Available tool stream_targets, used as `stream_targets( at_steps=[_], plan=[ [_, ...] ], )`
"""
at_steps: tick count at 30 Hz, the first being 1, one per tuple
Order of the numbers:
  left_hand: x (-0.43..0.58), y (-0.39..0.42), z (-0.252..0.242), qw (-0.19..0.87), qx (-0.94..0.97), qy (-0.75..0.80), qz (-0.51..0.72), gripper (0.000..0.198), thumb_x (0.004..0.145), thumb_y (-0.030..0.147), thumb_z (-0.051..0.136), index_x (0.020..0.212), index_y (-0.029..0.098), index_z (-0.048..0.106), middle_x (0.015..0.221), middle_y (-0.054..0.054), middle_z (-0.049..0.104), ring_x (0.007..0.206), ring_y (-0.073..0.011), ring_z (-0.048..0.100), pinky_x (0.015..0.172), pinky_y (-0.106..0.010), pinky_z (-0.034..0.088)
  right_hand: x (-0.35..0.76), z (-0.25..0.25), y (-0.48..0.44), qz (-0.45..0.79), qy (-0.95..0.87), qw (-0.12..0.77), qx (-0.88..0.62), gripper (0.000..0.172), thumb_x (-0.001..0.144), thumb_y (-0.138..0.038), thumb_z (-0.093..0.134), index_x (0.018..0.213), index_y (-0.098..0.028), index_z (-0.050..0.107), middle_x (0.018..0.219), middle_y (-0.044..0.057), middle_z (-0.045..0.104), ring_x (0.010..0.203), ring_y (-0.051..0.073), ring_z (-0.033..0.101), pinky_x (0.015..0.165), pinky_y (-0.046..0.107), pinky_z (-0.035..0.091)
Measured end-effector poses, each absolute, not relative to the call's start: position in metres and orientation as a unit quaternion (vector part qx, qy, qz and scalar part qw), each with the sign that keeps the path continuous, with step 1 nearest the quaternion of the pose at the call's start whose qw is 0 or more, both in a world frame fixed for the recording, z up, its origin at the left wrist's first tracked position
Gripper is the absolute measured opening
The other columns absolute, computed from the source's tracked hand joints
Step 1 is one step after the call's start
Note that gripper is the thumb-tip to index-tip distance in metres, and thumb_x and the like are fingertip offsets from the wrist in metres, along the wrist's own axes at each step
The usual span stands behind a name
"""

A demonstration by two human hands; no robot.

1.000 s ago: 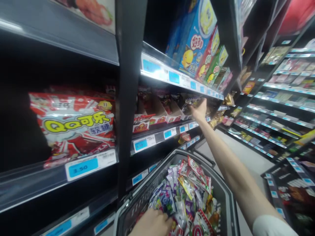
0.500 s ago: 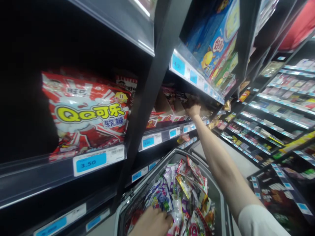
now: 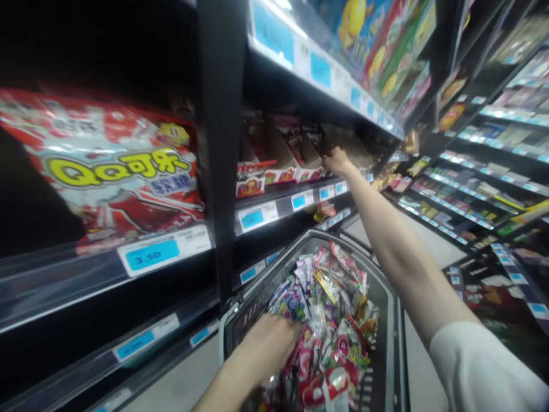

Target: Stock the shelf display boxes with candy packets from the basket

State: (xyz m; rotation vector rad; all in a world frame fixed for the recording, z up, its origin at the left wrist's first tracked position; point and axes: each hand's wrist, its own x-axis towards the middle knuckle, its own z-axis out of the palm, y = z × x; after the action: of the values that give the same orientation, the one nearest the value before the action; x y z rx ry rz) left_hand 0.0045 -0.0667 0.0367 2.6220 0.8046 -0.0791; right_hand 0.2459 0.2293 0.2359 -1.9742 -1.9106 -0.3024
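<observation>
A grey shopping basket (image 3: 388, 303) full of small, shiny candy bags (image 3: 330, 286) sits low in front of me. My left hand (image 3: 272, 342) reaches over its left side, with fingers curled down among the bags. A pink candy bag (image 3: 307, 350) lies right beside the fingertips; whether they grip it is hidden. My right arm stretches forward to the shelf. There my right hand (image 3: 337, 161) is curled at an open cardboard display box (image 3: 347, 143), its fingertips out of sight. What it holds, if anything, I cannot make out.
At left, a large red gummy bag (image 3: 124, 171) stands on a shelf above a 3.50 price tag (image 3: 150, 256). A dark upright post (image 3: 221, 143) divides the shelving. More candy boxes (image 3: 285, 166) line the shelf. Stocked shelves (image 3: 484, 177) stand across the aisle at right.
The view has shifted, so more of the basket and my left arm show. My right hand has come back slightly toward the display box's front. My left hand stays over the bags.
</observation>
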Motion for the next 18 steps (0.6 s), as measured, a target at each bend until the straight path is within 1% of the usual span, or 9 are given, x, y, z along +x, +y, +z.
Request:
stream_targets(
  at_steps=[2,4,6,7,8,10,13,15,18],
  plan=[
    [0.002,-0.065,0.037,0.204,0.930,0.304,-0.042,0.035,0.102,0.021,0.034,0.102,0.016,0.069,0.099,-0.012,0.076,0.095,-0.0318,0.076,0.080,-0.041,0.059,0.247,0.229,0.216,-0.142,-0.687,0.220,-0.678,0.039,0.100,-0.028,0.040,0.122,-0.010,0.068,0.126,0.019,0.069,0.126,0.033,0.058,0.109,0.042,0.044],
    [0.000,-0.063,0.034,0.216,0.921,0.321,-0.051,0.036,0.103,0.023,0.033,0.106,0.016,0.068,0.102,-0.012,0.076,0.098,-0.0313,0.075,0.083,-0.041,0.058,0.247,0.216,0.190,-0.175,-0.711,0.263,-0.628,0.042,0.103,-0.030,0.033,0.128,-0.015,0.063,0.130,0.015,0.067,0.128,0.031,0.056,0.112,0.044,0.041],
    [-0.003,-0.062,0.029,0.233,0.909,0.340,-0.058,0.035,0.103,0.026,0.033,0.110,0.017,0.066,0.105,-0.012,0.076,0.099,-0.0309,0.075,0.084,-0.041,0.057,0.248,0.197,0.151,-0.178,-0.746,0.290,-0.572,0.041,0.103,-0.029,0.031,0.130,-0.020,0.060,0.131,0.012,0.065,0.126,0.029,0.055,0.112,0.045,0.039],
    [-0.005,-0.062,0.027,0.241,0.904,0.349,-0.060,0.035,0.104,0.028,0.033,0.111,0.017,0.065,0.106,-0.012,0.076,0.099,-0.0307,0.075,0.084,-0.041,0.057,0.249,0.185,0.129,-0.162,-0.773,0.289,-0.542,0.039,0.102,-0.029,0.034,0.128,-0.020,0.061,0.130,0.011,0.065,0.123,0.028,0.056,0.110,0.045,0.041],
    [-0.006,-0.061,0.024,0.247,0.898,0.358,-0.065,0.034,0.104,0.029,0.034,0.112,0.018,0.065,0.105,-0.012,0.076,0.099,-0.0306,0.075,0.084,-0.040,0.057,0.251,0.171,0.107,-0.136,-0.803,0.277,-0.510,0.035,0.102,-0.030,0.037,0.123,-0.020,0.063,0.125,0.011,0.067,0.118,0.027,0.058,0.106,0.043,0.044],
    [-0.007,-0.061,0.021,0.257,0.888,0.375,-0.076,0.034,0.103,0.033,0.035,0.113,0.018,0.065,0.104,-0.013,0.076,0.098,-0.0299,0.075,0.083,-0.039,0.056,0.259,0.142,0.065,-0.081,-0.859,0.218,-0.456,0.030,0.100,-0.031,0.043,0.114,-0.019,0.066,0.114,0.010,0.069,0.108,0.025,0.060,0.098,0.039,0.046],
    [-0.007,-0.059,0.019,0.263,0.875,0.395,-0.094,0.036,0.103,0.036,0.034,0.113,0.019,0.064,0.103,-0.012,0.076,0.096,-0.0263,0.074,0.083,-0.035,0.054,0.278,0.099,0.024,-0.018,-0.896,0.136,-0.422,0.029,0.100,-0.029,0.044,0.109,-0.018,0.069,0.105,0.010,0.070,0.103,0.024,0.060,0.091,0.037,0.047],
    [-0.006,-0.059,0.019,0.268,0.869,0.402,-0.107,0.038,0.103,0.038,0.033,0.115,0.020,0.064,0.102,-0.011,0.075,0.095,-0.0238,0.074,0.084,-0.033,0.054,0.291,0.075,0.009,0.024,-0.895,0.122,-0.429,0.029,0.099,-0.027,0.044,0.108,-0.018,0.070,0.105,0.010,0.072,0.101,0.023,0.063,0.089,0.037,0.047],
    [-0.006,-0.059,0.020,0.273,0.857,0.415,-0.139,0.041,0.103,0.044,0.033,0.120,0.022,0.063,0.105,-0.010,0.075,0.097,-0.0238,0.073,0.085,-0.033,0.053,0.303,0.048,-0.004,0.090,-0.878,0.143,-0.447,0.030,0.100,-0.027,0.044,0.107,-0.019,0.072,0.106,0.009,0.074,0.098,0.022,0.066,0.088,0.036,0.047]
  ],
)
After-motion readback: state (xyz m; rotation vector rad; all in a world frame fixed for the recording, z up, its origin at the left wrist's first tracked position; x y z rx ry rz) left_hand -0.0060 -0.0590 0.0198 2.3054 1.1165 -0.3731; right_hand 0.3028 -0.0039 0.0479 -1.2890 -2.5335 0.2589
